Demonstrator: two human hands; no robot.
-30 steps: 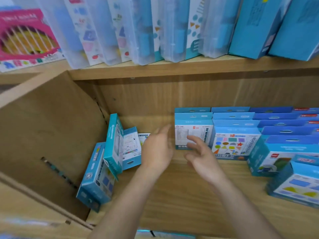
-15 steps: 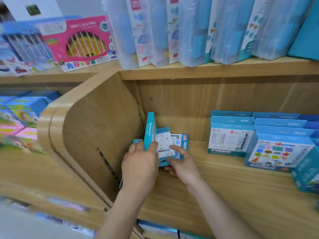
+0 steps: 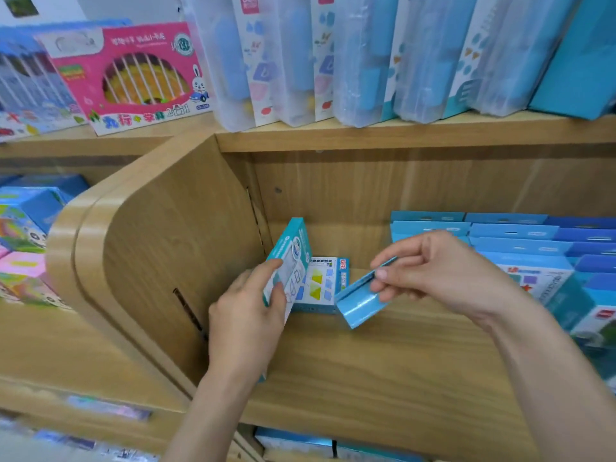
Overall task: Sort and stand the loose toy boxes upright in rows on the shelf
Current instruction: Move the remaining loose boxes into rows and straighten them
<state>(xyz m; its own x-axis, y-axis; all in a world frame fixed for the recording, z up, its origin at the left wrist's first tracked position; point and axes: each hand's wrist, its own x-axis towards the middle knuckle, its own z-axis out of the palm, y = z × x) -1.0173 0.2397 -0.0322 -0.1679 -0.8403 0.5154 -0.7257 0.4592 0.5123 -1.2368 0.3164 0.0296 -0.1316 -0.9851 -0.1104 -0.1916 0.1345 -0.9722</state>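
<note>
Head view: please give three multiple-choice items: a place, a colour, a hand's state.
1. Where is the pink toy box?
A. on the floor
B. on the low shelf
C. on the upper shelf, left
2. Which colour is the small box that the right hand pinches?
A. red
B. light blue
C. yellow
3. What does the left hand do?
A. grips a tilted teal box
B. lies flat
C. holds nothing
Answers: 1 C, it stands above the compartment; 2 B, its blue side faces the camera; 3 A, its fingers curl round the box's edge.
</note>
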